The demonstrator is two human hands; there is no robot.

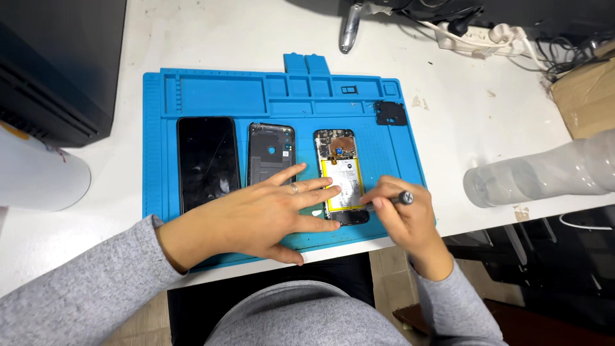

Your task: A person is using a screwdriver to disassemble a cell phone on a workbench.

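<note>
the opened phone (341, 174) lay on the blue repair mat (384, 115), at the right of a row of three parts, with its yellow-edged battery (343, 184) exposed. the left hand (269, 214) rested flat and unclenched, grasping nothing, its fingertips pressing on the left edge of the opened phone to steady it. the right hand (403, 214) was clenched around a small screwdriver (387, 200), whose tip met the phone body near the lower right edge of the battery; the exact contact spot was too small to tell. to the left of the opened phone lay the grey back cover (271, 150), and beyond it the black screen panel (206, 160). a small black cover plate (389, 113) sat near the mat's upper right corner. for this step, good practice appeared to be: hold the driver upright over the fastener, press down lightly, turn slowly, and keep the tip off the battery, since a slip could puncture it. the steadying fingers should stay clear of the tool path.
</note>
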